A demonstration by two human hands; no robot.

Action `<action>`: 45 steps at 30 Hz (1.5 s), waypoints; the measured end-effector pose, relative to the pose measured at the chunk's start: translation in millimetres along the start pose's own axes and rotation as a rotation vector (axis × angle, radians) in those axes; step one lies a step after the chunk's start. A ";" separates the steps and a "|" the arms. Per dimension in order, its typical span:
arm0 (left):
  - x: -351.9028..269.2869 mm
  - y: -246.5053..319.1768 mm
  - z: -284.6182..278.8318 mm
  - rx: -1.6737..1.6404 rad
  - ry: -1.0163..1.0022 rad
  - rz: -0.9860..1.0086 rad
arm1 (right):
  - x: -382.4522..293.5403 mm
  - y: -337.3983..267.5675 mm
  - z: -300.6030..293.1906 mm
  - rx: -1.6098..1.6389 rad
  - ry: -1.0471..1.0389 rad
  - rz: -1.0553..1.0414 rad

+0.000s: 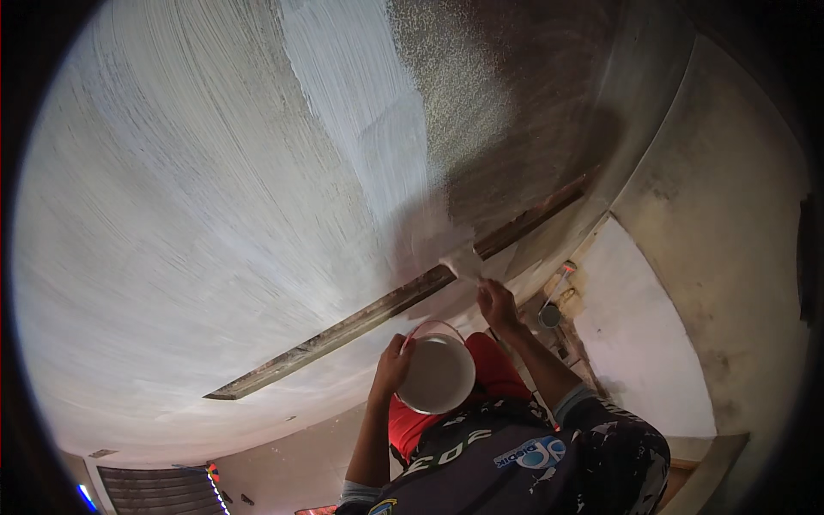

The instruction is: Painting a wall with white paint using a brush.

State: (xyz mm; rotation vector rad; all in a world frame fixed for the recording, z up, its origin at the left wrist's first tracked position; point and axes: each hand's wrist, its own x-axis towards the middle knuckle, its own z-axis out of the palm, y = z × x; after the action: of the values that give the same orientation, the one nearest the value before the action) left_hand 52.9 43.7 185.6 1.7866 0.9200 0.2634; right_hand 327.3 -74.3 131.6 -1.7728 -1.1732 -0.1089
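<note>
My left hand [393, 365] grips a small round paint bucket [438, 374] near its rim and its reddish handle. The bucket holds pale grey-white liquid and hangs before my red trousers. A wide paintbrush [462, 262] is held by its lower end in my right hand [499, 305]. The brush head crosses a long wooden strip [347, 331] on the wall and appears to touch it. Behind and above, the wall [212, 212] is streaked with white paint. One fresh, brighter band [393, 138] runs down towards the brush, beside darker bare wall [547, 96].
An adjoining wall [727, 174] meets this one at a corner on the right. Down on the floor there stand a round container [549, 316] and a long-handled tool with an orange-red head [569, 266]. A dark slatted panel [154, 489] is at the lower left.
</note>
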 end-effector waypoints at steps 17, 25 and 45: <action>3.9 -12.7 2.9 0.030 0.034 0.046 | 29.4 -32.4 -43.7 -0.037 0.016 0.077; 2.2 -2.0 1.7 0.005 0.000 0.021 | 28.4 -33.0 -45.0 -0.028 -0.075 0.159; 3.5 -3.4 2.1 0.009 0.004 0.024 | 14.4 -24.8 -55.2 0.036 0.042 0.085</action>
State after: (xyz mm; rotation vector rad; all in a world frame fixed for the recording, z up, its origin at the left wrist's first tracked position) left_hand 54.9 45.1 180.9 1.8073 0.9040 0.2785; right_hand 338.7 -104.6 184.7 -1.7781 -1.0620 -0.0733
